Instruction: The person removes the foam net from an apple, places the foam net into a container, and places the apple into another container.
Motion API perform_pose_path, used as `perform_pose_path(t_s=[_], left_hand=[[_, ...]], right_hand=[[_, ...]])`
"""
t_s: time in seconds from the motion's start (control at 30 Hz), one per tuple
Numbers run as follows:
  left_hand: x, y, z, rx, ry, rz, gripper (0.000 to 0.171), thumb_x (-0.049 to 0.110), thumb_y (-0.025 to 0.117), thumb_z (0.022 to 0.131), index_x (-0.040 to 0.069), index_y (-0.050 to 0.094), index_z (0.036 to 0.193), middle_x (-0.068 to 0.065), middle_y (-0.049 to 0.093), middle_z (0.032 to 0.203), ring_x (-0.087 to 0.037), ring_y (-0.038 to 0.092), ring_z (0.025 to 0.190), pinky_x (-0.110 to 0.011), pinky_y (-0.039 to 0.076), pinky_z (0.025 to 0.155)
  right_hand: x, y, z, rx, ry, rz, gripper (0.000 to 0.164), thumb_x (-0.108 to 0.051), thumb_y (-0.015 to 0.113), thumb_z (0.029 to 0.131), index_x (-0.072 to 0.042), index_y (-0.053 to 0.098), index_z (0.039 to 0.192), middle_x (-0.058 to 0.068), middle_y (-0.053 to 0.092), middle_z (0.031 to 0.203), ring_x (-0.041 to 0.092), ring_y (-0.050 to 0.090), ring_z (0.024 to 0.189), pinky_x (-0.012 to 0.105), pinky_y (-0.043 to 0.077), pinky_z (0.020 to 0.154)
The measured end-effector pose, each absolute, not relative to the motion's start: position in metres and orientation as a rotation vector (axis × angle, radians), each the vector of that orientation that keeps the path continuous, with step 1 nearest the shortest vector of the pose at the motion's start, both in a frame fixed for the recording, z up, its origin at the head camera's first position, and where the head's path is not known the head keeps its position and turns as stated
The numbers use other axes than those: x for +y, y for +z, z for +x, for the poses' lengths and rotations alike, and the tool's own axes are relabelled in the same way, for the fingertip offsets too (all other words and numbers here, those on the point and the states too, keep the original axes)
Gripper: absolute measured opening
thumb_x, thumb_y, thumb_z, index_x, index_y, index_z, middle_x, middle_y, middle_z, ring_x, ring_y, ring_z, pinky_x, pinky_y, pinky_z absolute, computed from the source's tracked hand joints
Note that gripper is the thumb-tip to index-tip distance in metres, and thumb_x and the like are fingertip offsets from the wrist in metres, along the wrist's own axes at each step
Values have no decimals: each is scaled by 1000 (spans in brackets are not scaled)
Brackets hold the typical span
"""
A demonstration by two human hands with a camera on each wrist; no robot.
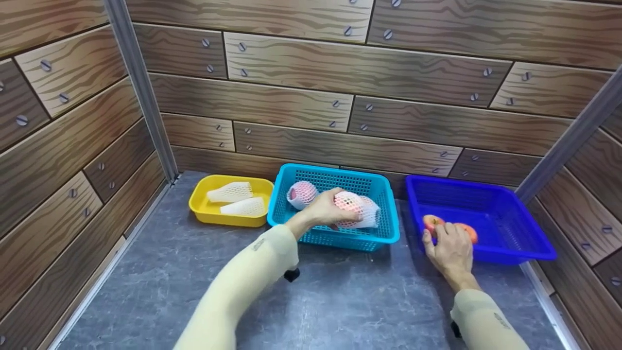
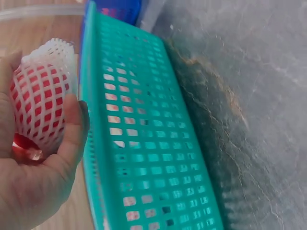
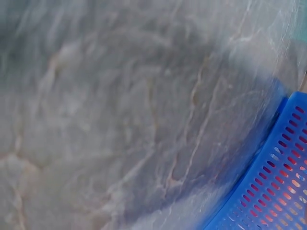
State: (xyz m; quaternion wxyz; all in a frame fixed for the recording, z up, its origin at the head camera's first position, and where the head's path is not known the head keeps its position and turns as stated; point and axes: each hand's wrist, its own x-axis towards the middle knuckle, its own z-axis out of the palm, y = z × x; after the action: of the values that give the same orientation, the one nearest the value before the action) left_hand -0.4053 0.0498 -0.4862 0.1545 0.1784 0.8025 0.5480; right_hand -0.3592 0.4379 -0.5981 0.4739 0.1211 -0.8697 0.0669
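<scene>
My left hand (image 1: 326,208) grips an apple in a white foam net (image 2: 41,103), thumb and fingers on either side, over the teal basket (image 1: 335,239). In that basket a net-wrapped fruit (image 1: 302,194) lies at the left, and another wrapped fruit (image 1: 371,214) shows just right of the held one. My right hand (image 1: 451,248) reaches over the near left rim of the blue basket (image 1: 505,214), thumb apart from the fingers. Its fingertips are right at two bare red apples, one apple (image 1: 432,222) by the thumb side and one apple (image 1: 469,233) beyond the fingers.
A yellow tray (image 1: 231,221) with two white foam nets (image 1: 231,192) stands left of the teal basket. All three containers sit on a grey marbled table (image 1: 335,301) against a wood-plank patterned wall (image 1: 291,97). Side walls rise at left and right.
</scene>
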Motion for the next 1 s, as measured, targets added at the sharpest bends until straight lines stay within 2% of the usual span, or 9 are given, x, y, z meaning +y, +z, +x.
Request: perform_pose_path(t_s=[0.1, 0.23, 0.4, 0.63, 0.8, 1.0], left_hand=[[40, -482, -393, 2382, 1562, 537, 69, 48, 95, 87, 19, 66, 142, -4, 76, 119, -15, 72, 99, -46, 69, 88], [25, -483, -372, 2535, 1494, 556, 69, 56, 93, 87, 18, 69, 140, 0, 77, 118, -14, 69, 103, -32, 59, 89], [1, -495, -343, 2577, 1451, 545, 73, 60, 94, 83, 20, 69, 139, 1, 78, 116, -16, 69, 102, -35, 57, 88], [-25, -523, -308, 2519, 1460, 527, 82, 57, 99, 78, 17, 68, 143, -1, 78, 123, -18, 69, 108, -42, 59, 96], [-35, -544, -289, 2539, 1431, 519, 80, 49, 104, 72, 15, 71, 137, -3, 80, 118, -18, 71, 105, -46, 61, 97], [-38, -574, -264, 2561, 1355, 512, 80, 41, 108, 65, 18, 72, 132, -1, 81, 116, -16, 73, 104, -48, 62, 99]], right_hand=[[440, -599, -358, -2142, 162, 300, 44, -38, 59, 99, 2, 56, 83, 26, 55, 78, 53, 54, 76, 62, 44, 75], [442, -599, -356, -2159, 173, 322, 46, -41, 61, 98, 3, 57, 84, 26, 55, 80, 53, 54, 78, 62, 43, 76], [443, -598, -356, -2186, 162, 346, 49, -44, 61, 96, 3, 56, 86, 27, 54, 81, 54, 54, 79, 62, 43, 79], [442, -595, -356, -2206, 152, 361, 48, -44, 60, 94, 3, 55, 87, 26, 53, 82, 54, 53, 78, 63, 44, 79], [442, -595, -355, -2223, 151, 353, 47, -44, 60, 94, 3, 55, 88, 26, 54, 83, 53, 54, 79, 62, 44, 82], [443, -598, -353, -2234, 149, 345, 49, -46, 58, 95, 3, 55, 88, 27, 56, 84, 55, 55, 82, 63, 44, 84]])
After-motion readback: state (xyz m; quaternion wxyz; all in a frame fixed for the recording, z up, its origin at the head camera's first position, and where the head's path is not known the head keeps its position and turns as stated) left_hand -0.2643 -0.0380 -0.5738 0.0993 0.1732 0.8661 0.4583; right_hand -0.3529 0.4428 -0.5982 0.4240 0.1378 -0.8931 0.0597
